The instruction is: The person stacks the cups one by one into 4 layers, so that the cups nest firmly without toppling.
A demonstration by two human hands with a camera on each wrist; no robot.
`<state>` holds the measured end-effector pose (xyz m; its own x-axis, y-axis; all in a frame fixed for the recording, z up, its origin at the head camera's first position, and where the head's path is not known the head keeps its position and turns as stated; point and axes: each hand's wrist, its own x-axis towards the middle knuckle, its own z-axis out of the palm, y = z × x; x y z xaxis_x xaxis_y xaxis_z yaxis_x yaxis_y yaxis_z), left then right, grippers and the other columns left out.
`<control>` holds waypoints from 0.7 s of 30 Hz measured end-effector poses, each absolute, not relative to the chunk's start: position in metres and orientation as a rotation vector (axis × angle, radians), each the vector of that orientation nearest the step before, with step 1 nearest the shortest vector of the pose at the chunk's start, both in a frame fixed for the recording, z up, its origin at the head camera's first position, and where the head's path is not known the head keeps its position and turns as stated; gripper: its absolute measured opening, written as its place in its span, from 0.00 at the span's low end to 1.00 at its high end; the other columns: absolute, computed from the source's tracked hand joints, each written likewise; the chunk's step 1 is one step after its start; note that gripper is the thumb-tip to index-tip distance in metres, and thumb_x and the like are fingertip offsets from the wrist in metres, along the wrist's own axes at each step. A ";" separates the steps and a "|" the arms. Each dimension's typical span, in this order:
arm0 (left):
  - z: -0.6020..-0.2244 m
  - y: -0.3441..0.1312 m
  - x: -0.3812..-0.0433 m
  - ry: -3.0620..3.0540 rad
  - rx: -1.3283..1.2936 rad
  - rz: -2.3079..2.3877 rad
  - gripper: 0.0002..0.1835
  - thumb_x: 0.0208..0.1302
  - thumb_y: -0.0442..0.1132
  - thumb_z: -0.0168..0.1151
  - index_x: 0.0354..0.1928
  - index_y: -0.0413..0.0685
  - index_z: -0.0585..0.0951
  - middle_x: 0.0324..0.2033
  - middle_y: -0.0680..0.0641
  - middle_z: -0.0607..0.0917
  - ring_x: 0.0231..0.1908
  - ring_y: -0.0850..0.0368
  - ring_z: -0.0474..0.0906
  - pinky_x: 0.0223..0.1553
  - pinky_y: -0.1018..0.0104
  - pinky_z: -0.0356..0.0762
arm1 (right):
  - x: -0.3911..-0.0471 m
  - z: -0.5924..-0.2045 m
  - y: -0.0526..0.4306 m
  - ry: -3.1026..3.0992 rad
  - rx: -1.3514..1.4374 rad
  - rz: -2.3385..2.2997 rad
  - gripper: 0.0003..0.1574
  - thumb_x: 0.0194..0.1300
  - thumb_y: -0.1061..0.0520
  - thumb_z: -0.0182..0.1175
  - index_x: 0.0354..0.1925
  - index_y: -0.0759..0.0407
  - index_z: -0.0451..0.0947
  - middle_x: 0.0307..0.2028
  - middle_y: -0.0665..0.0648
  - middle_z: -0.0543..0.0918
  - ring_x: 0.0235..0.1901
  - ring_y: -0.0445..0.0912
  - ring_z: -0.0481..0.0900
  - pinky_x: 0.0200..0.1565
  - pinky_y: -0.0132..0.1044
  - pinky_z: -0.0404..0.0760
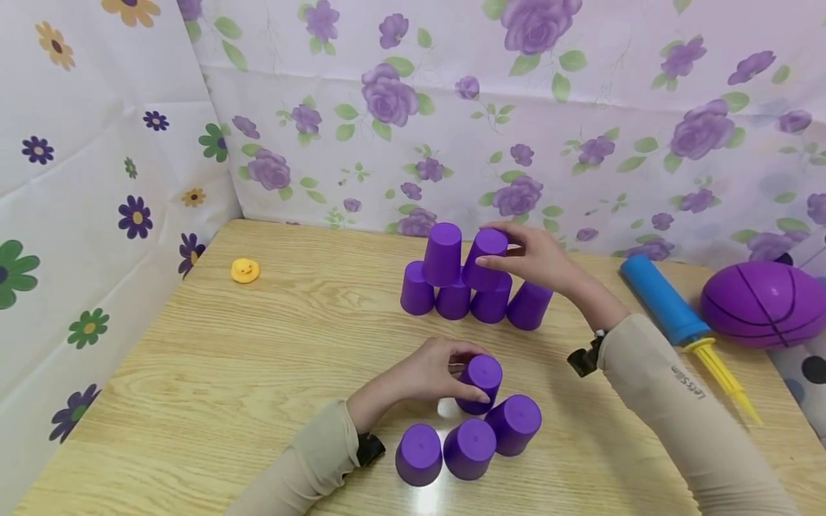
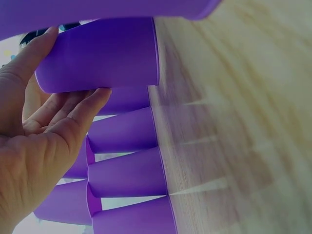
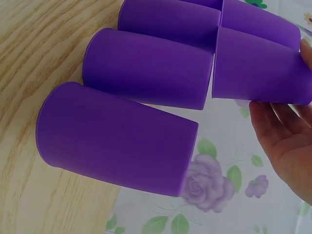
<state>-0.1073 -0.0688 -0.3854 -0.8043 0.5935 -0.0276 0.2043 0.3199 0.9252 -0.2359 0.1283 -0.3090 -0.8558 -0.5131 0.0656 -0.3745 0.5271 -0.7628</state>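
Note:
Upside-down purple cups form a stack in the head view: a bottom row [image 1: 417, 288] of several, with two on top. My right hand [image 1: 538, 259] holds the right-hand upper cup [image 1: 480, 252] by its sides, thumb in front. In the right wrist view that cup [image 3: 261, 68] sits over the bottom row, fingers along its side. Beside it stands the other upper cup [image 1: 442, 254]. Closer to me, my left hand [image 1: 431, 369] grips another inverted cup [image 1: 484, 378] between thumb and fingers. The left wrist view shows this cup [image 2: 105, 56] with the stacked cups beyond.
Three more inverted cups stand near the front: a left one [image 1: 419, 455], a middle one [image 1: 470, 449] and a right one [image 1: 514, 425]. A yellow toy duck [image 1: 245, 270] sits far left. On the right lie a blue hand pump [image 1: 665, 301] and a purple ball [image 1: 764, 304]. Flowered cloth [image 1: 452, 136] hangs behind.

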 end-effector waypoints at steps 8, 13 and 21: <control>-0.384 -0.068 -0.109 2.235 0.725 1.471 0.27 0.43 0.38 0.77 0.49 0.44 0.81 0.42 0.49 0.84 0.43 0.67 0.79 0.46 0.79 0.77 | -0.238 -0.310 0.129 2.617 -0.726 -1.226 0.40 0.55 0.38 0.65 0.63 0.46 0.67 0.57 0.52 0.75 0.53 0.51 0.77 0.53 0.43 0.79; -0.385 -0.069 -0.109 2.231 0.705 1.466 0.27 0.43 0.38 0.77 0.49 0.44 0.81 0.43 0.49 0.84 0.44 0.66 0.80 0.47 0.79 0.77 | -0.238 -0.311 0.126 2.599 -0.762 -1.232 0.39 0.57 0.39 0.64 0.64 0.48 0.65 0.57 0.53 0.75 0.54 0.50 0.76 0.55 0.44 0.78; -0.385 -0.070 -0.107 2.217 0.685 1.474 0.26 0.43 0.37 0.76 0.49 0.44 0.81 0.43 0.49 0.84 0.45 0.65 0.80 0.47 0.79 0.76 | -0.239 -0.318 0.126 2.555 -0.790 -1.267 0.46 0.52 0.44 0.69 0.66 0.47 0.61 0.57 0.53 0.74 0.57 0.50 0.73 0.57 0.44 0.75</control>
<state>-0.1074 -0.0704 -0.3846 -0.8043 0.5920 -0.0517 0.1815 0.3276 0.9272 -0.2389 0.1262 -0.3177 -0.8420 -0.5349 0.0697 -0.3793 0.4952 -0.7816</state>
